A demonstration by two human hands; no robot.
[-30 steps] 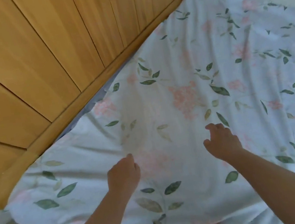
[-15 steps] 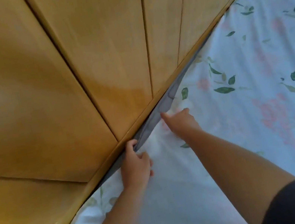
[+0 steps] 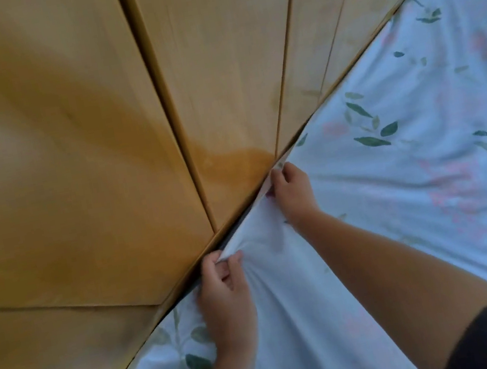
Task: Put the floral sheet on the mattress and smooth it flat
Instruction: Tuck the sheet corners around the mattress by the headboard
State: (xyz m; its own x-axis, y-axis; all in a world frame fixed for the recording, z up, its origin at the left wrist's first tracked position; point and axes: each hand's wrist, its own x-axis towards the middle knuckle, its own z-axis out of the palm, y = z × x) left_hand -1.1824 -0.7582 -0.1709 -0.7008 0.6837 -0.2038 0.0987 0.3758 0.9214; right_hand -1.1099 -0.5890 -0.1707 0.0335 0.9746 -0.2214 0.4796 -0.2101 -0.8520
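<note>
— Is any text, label, brand or number to be read anywhere?
— None is to be read. Only leaves and pink flowers are printed on the floral sheet [image 3: 425, 152]; no lettering is carried by the wooden panels [image 3: 67, 150], upper left.

Brightness: even, soft daylight, strongest in the top right corner
Colour cast: the white cotton sheet printed with green leaves and pink flowers [image 3: 399, 189] reads cool and bluish; the honey-coloured wooden plank panel [image 3: 67, 150] glows warm
Sheen: broad pale streaks across the panel's left half, a darker amber patch near its lower edge
Shadows: faint and soft-edged, in the folds by the left hand [image 3: 225, 291] and below the right hand [image 3: 291, 188]
Sharpness: soft throughout; leaf print smeared toward the right edge
Distortion: plank seams fan out and bow at the borders
</note>
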